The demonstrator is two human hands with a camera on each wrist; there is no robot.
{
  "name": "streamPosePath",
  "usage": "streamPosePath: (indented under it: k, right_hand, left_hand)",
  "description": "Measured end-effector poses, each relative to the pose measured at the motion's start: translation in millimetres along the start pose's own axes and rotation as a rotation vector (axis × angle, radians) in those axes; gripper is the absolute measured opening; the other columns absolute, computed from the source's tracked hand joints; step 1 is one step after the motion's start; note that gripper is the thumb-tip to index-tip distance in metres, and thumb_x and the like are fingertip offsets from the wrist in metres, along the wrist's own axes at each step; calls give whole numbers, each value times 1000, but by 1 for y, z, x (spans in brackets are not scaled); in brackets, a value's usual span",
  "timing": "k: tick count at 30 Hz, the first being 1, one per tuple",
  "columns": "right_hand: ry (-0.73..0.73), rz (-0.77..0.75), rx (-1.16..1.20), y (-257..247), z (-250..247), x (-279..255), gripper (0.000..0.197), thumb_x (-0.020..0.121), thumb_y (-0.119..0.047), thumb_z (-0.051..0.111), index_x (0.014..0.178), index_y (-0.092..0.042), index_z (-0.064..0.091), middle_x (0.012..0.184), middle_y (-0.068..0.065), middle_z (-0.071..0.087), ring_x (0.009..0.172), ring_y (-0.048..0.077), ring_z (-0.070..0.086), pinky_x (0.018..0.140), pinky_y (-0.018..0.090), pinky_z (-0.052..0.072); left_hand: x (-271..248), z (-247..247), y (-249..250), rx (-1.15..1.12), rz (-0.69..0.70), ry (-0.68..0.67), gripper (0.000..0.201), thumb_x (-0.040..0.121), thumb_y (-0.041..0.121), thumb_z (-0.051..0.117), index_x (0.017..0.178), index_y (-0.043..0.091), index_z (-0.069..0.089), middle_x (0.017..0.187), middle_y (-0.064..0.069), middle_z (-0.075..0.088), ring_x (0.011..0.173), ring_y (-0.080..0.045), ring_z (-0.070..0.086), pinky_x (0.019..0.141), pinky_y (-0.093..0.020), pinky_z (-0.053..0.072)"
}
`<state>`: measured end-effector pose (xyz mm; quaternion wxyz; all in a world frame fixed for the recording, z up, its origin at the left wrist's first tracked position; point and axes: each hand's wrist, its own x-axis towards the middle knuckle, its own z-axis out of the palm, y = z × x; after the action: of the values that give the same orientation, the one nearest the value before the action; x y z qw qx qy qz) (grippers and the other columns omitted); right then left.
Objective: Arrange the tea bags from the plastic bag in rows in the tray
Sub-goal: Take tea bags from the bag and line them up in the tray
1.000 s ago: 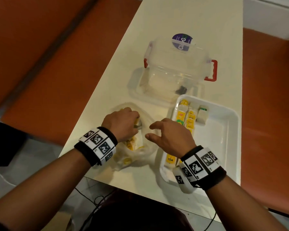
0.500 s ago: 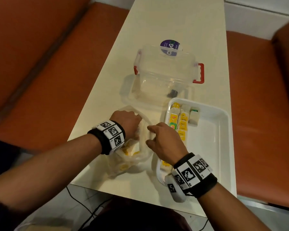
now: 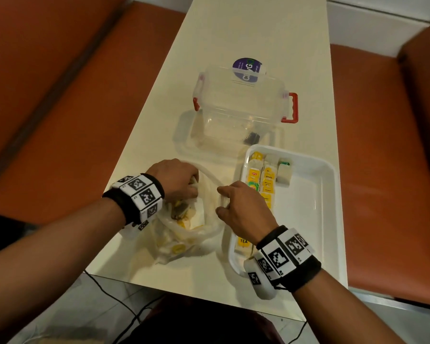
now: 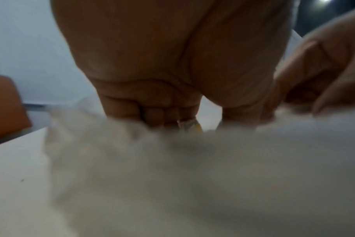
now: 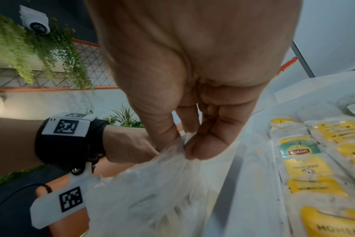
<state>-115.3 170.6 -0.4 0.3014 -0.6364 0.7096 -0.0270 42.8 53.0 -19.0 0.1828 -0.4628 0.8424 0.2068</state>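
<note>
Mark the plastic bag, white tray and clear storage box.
plastic bag (image 3: pixel 169 240), head view, crumpled lower body.
white tray (image 3: pixel 330 219), head view, right rim.
clear storage box (image 3: pixel 238 108), head view, transparent side wall.

A clear plastic box (image 3: pixel 243 108) with red handles is standing on the table (image 3: pixel 246 33), holding something small and dark, possibly a clip; orange benches (image 3: pixel 387 157) are flanking it.

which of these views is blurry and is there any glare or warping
Left wrist view: badly blurred, the plastic bag a grey smear under the left hand. Right wrist view: sharp at the right hand and tea bags, edges stretched. Head view: clear, soft glare on the tray, table edges splayed.
</note>
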Motion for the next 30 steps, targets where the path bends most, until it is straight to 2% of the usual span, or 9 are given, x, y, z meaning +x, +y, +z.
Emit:
streamPosePath:
  k: [5,8,10,13,16,20,22,25,30]
  right_hand:
    - [-13,-9,-3,0,1,1,52,94,-26,61,144,-17,52,122,8,58,110,27,58,89,33,45]
    - [-15,-13,3,1,1,1,52,94,-26,61,145,-17,52,124,7,58,111,27,58,89,32,44]
    - [-12,-18,5,1,1,1,52,94,-26,61,144,-17,52,123,7,58,110,27,59,89,32,44]
    - [-16,-22,7,3,2,1,53,94,-27,61,145,-17,52,124,7,57,111,27,58,89,32,44]
    - [-23,-20,18,4,2,0,53,94,-26,61,145,-17,51,127,7,57,113,27,58,90,31,43]
    - [-23,-22,15,6,1,-1,49,94,-26,61,142,-16,54,123,7,57,110,27,58,88,31,43]
    - [-25,-21,12,6,1,-1,48,94,-25,61,141,-16,55,122,7,57,110,27,58,87,31,43]
    - [-28,-20,17,7,2,-1,50,95,-25,61,143,-16,53,124,7,57,111,28,58,86,30,41]
    - [-34,-26,16,8,3,-2,48,95,-25,60,141,-15,54,122,7,57,109,27,59,86,31,43]
  left_hand:
    - [-7,-5,-18,-293,37,-51,13,87,34,65,98,29,63,93,8,66,75,-8,59,61,-26,43]
    - [-13,-7,-26,-545,30,-74,11,90,22,63,100,25,63,93,4,66,77,-14,66,67,-31,55]
    - [-16,-7,-29,-631,51,-103,14,93,15,58,102,24,63,93,-2,66,76,-15,67,65,-30,53]
    - [-20,-5,-30,-323,121,-149,19,94,23,54,108,33,62,98,6,66,83,-12,60,67,-27,45]
    - [-22,5,-24,24,172,-147,28,90,34,56,118,36,58,116,8,61,100,-15,57,81,-33,50]
    - [-23,15,-16,222,212,-167,53,80,58,64,127,38,49,119,9,53,102,-18,56,73,-31,43]
    - [-23,19,-13,365,241,-131,56,79,64,64,126,40,47,117,9,53,103,-19,57,71,-31,38]
    - [-23,21,-9,398,246,-88,41,83,55,64,118,39,50,111,8,53,96,-20,57,69,-31,34]
    - [-24,14,-13,231,196,-36,14,86,48,58,97,40,53,98,12,51,82,-16,52,59,-28,36]
